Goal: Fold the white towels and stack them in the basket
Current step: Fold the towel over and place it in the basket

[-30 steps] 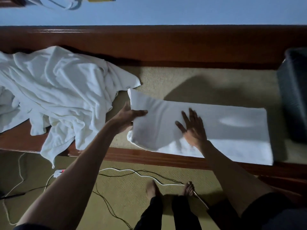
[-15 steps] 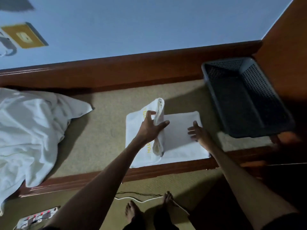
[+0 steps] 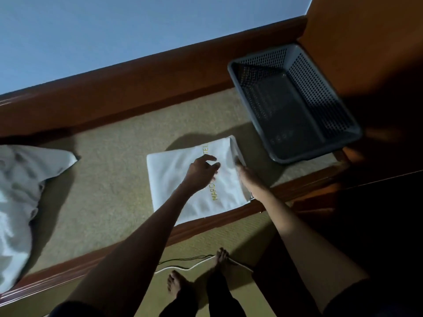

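A folded white towel (image 3: 174,179) with yellow lettering lies square on the carpeted ledge (image 3: 109,179). My left hand (image 3: 201,172) rests on its top, fingers loosely bent, holding nothing. Against the towel's right edge lies my right hand (image 3: 246,177), fingers straight, their tips partly hidden by the fold. The dark grey mesh basket (image 3: 325,99) stands to the right of the towel, a short gap away, with nothing in it. A heap of unfolded white towels (image 3: 20,202) lies at the far left of the ledge.
A wooden rail (image 3: 217,220) borders the ledge's near side and a wooden skirting (image 3: 137,88) backs it under the blue wall. A wooden panel (image 3: 366,42) stands right of the basket. Cables (image 3: 183,266) run across the floor by my bare feet.
My left hand carried the towel's left half over to the right and laid it flat, making a square, then let go. The view turned right, bringing the whole basket into sight.
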